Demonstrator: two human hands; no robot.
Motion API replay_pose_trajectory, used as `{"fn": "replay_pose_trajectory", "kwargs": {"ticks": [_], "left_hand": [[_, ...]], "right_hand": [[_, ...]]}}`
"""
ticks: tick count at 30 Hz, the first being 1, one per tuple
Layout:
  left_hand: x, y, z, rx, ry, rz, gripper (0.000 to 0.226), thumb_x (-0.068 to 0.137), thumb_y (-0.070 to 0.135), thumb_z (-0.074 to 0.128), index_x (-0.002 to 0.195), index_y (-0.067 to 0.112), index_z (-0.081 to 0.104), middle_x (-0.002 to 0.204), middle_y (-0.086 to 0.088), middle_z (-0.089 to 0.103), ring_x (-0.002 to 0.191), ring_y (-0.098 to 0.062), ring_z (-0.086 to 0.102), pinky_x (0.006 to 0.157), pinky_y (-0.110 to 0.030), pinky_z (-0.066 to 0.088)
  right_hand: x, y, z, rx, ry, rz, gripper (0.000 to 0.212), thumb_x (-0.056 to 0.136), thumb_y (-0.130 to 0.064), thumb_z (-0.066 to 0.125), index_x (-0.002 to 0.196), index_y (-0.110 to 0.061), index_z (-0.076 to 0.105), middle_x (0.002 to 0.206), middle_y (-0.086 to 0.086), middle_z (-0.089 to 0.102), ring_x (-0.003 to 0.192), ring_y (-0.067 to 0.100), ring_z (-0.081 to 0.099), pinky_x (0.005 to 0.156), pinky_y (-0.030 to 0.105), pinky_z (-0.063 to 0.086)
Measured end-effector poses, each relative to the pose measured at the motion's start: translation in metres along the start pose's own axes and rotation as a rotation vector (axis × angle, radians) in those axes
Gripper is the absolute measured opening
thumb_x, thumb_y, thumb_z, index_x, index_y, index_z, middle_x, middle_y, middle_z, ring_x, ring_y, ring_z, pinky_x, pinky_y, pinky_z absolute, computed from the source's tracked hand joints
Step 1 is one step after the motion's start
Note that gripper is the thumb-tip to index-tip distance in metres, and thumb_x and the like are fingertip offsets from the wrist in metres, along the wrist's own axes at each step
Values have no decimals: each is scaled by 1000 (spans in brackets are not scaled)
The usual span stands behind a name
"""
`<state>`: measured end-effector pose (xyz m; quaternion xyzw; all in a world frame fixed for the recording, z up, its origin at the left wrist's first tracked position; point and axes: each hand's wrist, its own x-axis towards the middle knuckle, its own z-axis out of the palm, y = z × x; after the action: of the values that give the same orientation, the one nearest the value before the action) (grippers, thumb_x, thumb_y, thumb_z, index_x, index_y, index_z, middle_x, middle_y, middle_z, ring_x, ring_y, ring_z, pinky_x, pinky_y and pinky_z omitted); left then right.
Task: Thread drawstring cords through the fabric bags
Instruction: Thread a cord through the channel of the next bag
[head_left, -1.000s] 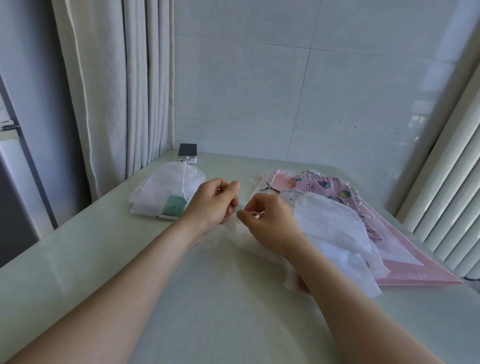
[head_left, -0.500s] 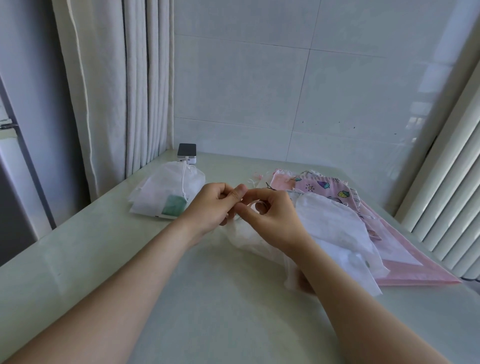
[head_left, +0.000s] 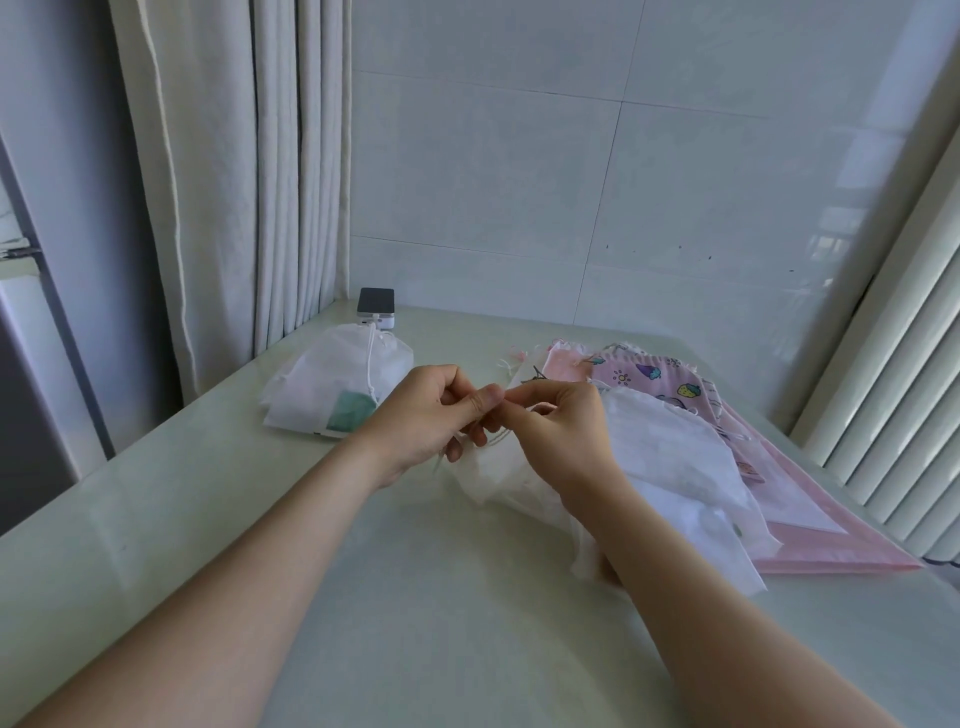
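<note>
My left hand (head_left: 431, 421) and my right hand (head_left: 558, 431) meet fingertip to fingertip above a white fabric bag (head_left: 498, 478) in the middle of the table. Both pinch a thin white drawstring cord (head_left: 493, 441) at the bag's top edge; its strands show between my fingers. Much of the bag's opening is hidden behind my hands. A heap of more white bags (head_left: 670, 457) lies just right of my right hand.
A white drawstring bag (head_left: 337, 389) with a green item inside lies at the left. A small dark-topped box (head_left: 376, 306) stands behind it. Pink patterned bags (head_left: 660, 379) and a pink sheet (head_left: 831, 545) lie at the right. A curtain (head_left: 234, 182) hangs left, blinds (head_left: 904, 364) right.
My hands have come together: they were a little apart a second ago, and now their fingertips touch over the cord. The right hand rose slightly toward the left.
</note>
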<state>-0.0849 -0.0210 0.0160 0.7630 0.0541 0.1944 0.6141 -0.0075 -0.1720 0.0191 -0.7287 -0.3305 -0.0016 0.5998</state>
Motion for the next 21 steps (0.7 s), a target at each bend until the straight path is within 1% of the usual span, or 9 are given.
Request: {"fn": "replay_pose_trajectory", "kwargs": {"ticks": [1, 3, 6, 9, 11, 13, 15, 17, 21], "left_hand": [[0, 0, 0, -3, -9, 2, 34, 99, 30, 70, 94, -2, 59, 83, -14, 75, 71, -22, 68, 47, -29, 46], [-1, 1, -1, -20, -29, -1, 32, 102, 25, 67, 101, -6, 59, 83, -13, 74, 74, -22, 69, 49, -30, 49], [-2, 1, -1, -5, -65, -4, 25, 105, 23, 63, 104, -2, 62, 83, -11, 74, 78, -21, 70, 53, -31, 53], [-3, 2, 1, 38, -68, 0, 20, 103, 23, 66, 99, 3, 69, 81, -9, 72, 75, -19, 69, 55, -30, 54], [-3, 4, 0, 55, -55, 4, 18, 102, 21, 68, 97, 5, 73, 80, -9, 72, 74, -17, 68, 57, -30, 56], [-4, 6, -1, 70, -55, 6, 16, 100, 19, 71, 97, 4, 76, 79, -10, 72, 73, -16, 68, 59, -30, 58], [-5, 7, -2, 81, -65, 7, 17, 98, 19, 73, 98, 3, 78, 79, -11, 72, 72, -16, 69, 62, -32, 60], [-6, 8, -2, 93, -77, 8, 17, 98, 19, 74, 99, 3, 79, 79, -11, 71, 72, -16, 69, 63, -32, 61], [-7, 9, 0, 142, -102, 10, 16, 100, 16, 71, 98, 3, 79, 75, -11, 67, 69, -14, 65, 63, -33, 61]], "right_hand": [[0, -1, 0, 2, 25, 18, 16, 84, -21, 77, 69, -22, 80, 69, -5, 75, 71, 21, 68, 68, 36, 53], [2, 1, 0, -16, 58, 29, 15, 85, -21, 75, 70, -20, 78, 71, -6, 75, 78, 17, 71, 72, 36, 55], [3, 3, 3, -99, 84, 25, 16, 87, -22, 65, 73, -20, 72, 71, -9, 70, 68, 8, 61, 64, 27, 44], [3, 7, 6, -180, 77, -29, 14, 90, -18, 57, 78, -17, 64, 64, -11, 58, 59, 9, 50, 59, 27, 38], [3, 9, 7, -264, 80, -116, 10, 91, -15, 56, 82, -16, 59, 69, -9, 59, 61, 10, 52, 58, 26, 38], [4, 11, 4, -368, 67, -277, 8, 92, -14, 56, 85, -16, 54, 77, -7, 61, 70, 10, 55, 61, 22, 40], [6, 13, -1, -487, 23, -428, 7, 94, -15, 54, 89, -17, 50, 81, -3, 59, 73, 16, 53, 63, 28, 41], [6, 14, -5, -627, -11, -539, 6, 94, -14, 53, 91, -16, 48, 79, -1, 55, 73, 23, 49, 63, 36, 37], [6, 13, -8, -699, -7, -551, 10, 92, -22, 55, 88, -17, 48, 69, -5, 52, 69, 25, 50, 58, 35, 30]]}}
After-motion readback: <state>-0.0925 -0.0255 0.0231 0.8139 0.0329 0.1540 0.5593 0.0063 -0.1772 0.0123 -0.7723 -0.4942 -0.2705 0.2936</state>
